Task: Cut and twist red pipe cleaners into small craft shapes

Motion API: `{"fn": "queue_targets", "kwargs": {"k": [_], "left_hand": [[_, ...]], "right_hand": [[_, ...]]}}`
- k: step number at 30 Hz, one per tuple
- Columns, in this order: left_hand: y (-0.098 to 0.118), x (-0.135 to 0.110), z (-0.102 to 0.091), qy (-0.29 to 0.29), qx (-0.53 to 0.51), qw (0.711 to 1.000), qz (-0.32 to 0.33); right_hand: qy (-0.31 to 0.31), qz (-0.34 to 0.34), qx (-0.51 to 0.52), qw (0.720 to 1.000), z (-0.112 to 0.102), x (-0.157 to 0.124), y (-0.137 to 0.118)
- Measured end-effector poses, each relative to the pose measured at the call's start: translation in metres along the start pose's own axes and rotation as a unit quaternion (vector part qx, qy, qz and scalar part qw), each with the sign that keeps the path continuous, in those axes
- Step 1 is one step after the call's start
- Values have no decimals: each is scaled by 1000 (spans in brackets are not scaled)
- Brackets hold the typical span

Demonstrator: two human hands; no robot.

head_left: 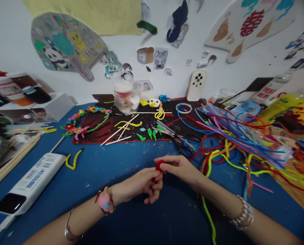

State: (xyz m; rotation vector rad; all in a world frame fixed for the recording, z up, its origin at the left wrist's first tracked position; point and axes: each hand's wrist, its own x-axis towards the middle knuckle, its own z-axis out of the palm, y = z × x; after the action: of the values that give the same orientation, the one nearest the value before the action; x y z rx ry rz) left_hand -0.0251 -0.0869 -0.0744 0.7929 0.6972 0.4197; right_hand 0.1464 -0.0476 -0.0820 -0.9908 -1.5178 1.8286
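Note:
A small red fuzzy piece, likely bent pipe cleaner (pixel 160 165), is pinched between both my hands above the blue table (pixel 103 221). My left hand (pixel 148 183) grips its lower end between thumb and forefinger, the other fingers curled below. From the right, my right hand (pixel 179 169) pinches its upper part with thumb and fingertips. Just beyond the hands lie scissors (pixel 176 137) with dark handles. Several small green fuzzy leaf shapes (pixel 153 133) rest near the blades on the dark mat (pixel 101 119).
Loose pipe cleaners (pixel 226 154) in many colours heap up at right. A flower-trimmed ring (pixel 101 126), thin wooden sticks (pixel 121 131) and a bagged cup (pixel 126 97) lie farther back. A white power bank (pixel 31 183) with a cable is at left. A phone (pixel 196 85) leans on the wall.

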Motion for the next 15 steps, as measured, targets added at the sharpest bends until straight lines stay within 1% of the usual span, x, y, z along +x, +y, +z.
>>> {"fn": "queue_targets", "kwargs": {"k": [3,6,8,10,12,13,14,15], "left_hand": [[-4,3,4,28,30,999,-3],[-8,5,8,61,33,997,35],[-10,5,10,72,34,995,54],[-11,5,11,64,41,996,44],[-10,4,12,58,53,997,15],[-10,4,11,69,63,996,7],[-10,4,11,93,77,993,11],[-10,4,10,126,92,987,29]], "right_hand": [[-20,-26,-31,999,2,0,2],[-34,-40,-48,997,4,-1,2],[-42,-41,-46,997,6,-2,1],[-43,-43,-44,997,7,-4,-1],[-46,-43,-46,997,8,-5,-4],[-45,-42,-47,997,8,-5,-5],[-41,-42,-48,997,8,-5,-7],[-34,-44,-49,997,7,-5,-8]]}}
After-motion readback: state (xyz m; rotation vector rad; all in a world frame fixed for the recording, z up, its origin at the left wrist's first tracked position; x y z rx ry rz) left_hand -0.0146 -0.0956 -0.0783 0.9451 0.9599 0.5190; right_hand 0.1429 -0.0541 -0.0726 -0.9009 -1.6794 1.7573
